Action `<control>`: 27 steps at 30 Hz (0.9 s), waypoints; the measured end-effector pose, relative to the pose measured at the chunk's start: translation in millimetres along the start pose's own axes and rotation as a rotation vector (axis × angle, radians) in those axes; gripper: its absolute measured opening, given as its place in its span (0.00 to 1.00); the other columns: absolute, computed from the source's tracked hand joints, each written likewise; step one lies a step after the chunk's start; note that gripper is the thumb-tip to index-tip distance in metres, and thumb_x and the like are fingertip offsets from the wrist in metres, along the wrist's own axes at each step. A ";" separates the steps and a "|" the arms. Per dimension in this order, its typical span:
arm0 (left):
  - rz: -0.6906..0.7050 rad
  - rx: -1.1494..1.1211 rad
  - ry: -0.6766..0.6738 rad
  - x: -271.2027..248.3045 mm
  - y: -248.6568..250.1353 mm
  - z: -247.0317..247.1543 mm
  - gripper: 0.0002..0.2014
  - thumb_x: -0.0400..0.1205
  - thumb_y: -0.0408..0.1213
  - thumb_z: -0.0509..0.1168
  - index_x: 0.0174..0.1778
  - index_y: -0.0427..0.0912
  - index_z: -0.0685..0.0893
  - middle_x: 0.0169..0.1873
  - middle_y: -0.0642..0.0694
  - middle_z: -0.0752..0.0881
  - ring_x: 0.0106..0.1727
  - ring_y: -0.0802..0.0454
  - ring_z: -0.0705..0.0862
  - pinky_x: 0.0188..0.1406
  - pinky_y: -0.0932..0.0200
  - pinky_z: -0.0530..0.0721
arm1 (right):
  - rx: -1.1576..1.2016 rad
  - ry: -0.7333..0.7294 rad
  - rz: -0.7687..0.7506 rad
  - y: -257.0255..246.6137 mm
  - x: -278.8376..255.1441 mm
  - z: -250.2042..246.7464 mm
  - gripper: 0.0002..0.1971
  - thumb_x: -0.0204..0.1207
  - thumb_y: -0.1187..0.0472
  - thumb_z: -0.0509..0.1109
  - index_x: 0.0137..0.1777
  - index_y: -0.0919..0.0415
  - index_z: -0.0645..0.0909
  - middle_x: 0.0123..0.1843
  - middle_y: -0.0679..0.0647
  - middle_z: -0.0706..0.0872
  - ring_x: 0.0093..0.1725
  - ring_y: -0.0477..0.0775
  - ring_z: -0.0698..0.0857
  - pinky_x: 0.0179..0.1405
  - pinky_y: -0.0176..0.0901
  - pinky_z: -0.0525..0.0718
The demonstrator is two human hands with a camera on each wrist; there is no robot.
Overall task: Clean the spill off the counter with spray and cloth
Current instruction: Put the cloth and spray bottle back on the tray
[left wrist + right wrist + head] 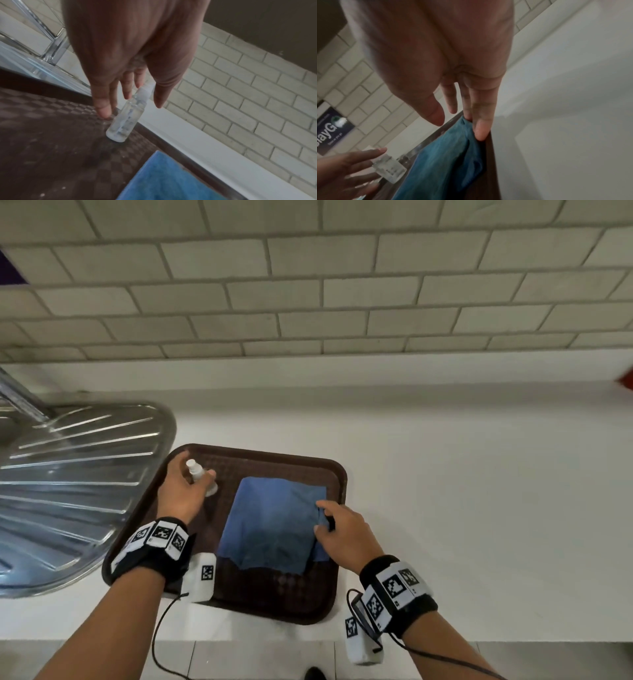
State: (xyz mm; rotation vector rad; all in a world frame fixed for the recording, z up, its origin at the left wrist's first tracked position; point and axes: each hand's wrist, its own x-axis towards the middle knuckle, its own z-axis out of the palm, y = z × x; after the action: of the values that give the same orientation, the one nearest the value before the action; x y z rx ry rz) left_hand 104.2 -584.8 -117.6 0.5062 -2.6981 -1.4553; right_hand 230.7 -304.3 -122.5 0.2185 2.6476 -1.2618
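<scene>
A small clear spray bottle point(200, 475) point(123, 121) stands upright at the back left of a brown tray point(274, 601). My left hand point(197, 465) point(130, 108) reaches around it with straight fingers on one side and the thumb on the other, without closing. A folded blue cloth point(270, 525) point(436, 162) lies flat in the tray's middle. My right hand point(320, 517) point(458, 128) touches the cloth's right edge with straight fingertips, thumb apart. No spill shows on the white counter point(479, 491).
A steel sink drainboard point(78, 474) and a tap point(24, 398) sit left of the tray. The tiled wall point(308, 302) runs along the back. The counter stretches to the right; its front edge is just below the tray.
</scene>
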 end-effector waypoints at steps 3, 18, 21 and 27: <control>0.035 0.022 0.055 -23.3 14.5 -1.2 0.40 0.76 0.45 0.78 0.83 0.47 0.69 0.77 0.40 0.79 0.77 0.40 0.78 0.81 0.45 0.71 | 0.033 0.035 -0.028 4.9 -14.2 -18.6 0.23 0.79 0.54 0.67 0.74 0.48 0.76 0.67 0.52 0.85 0.64 0.53 0.83 0.64 0.45 0.79; 0.533 -0.014 -0.385 -294.5 166.3 168.9 0.23 0.84 0.43 0.70 0.70 0.72 0.75 0.69 0.70 0.74 0.72 0.66 0.75 0.71 0.53 0.80 | 0.205 0.356 -0.065 148.7 -159.3 -196.5 0.18 0.81 0.48 0.67 0.70 0.33 0.74 0.57 0.36 0.84 0.52 0.41 0.84 0.53 0.41 0.85; 0.559 -0.026 -0.504 -339.1 190.6 217.0 0.21 0.85 0.46 0.69 0.70 0.75 0.74 0.68 0.78 0.71 0.72 0.71 0.74 0.71 0.58 0.80 | 0.183 0.427 -0.019 188.4 -188.0 -234.9 0.19 0.80 0.47 0.66 0.71 0.32 0.72 0.57 0.35 0.83 0.53 0.40 0.84 0.54 0.42 0.85; 0.655 -0.033 -0.696 -404.4 246.0 295.5 0.22 0.86 0.47 0.68 0.72 0.73 0.73 0.71 0.74 0.71 0.71 0.74 0.73 0.71 0.61 0.79 | 0.203 0.589 0.048 243.0 -231.0 -308.9 0.20 0.81 0.48 0.66 0.71 0.34 0.71 0.58 0.35 0.82 0.54 0.40 0.84 0.54 0.45 0.86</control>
State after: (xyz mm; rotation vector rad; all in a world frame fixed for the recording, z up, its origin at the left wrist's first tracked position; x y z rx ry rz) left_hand 367.4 -100.2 -32.3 -0.9779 -2.8062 -1.6369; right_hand 471.6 77.4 -58.5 0.7918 2.9400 -1.6565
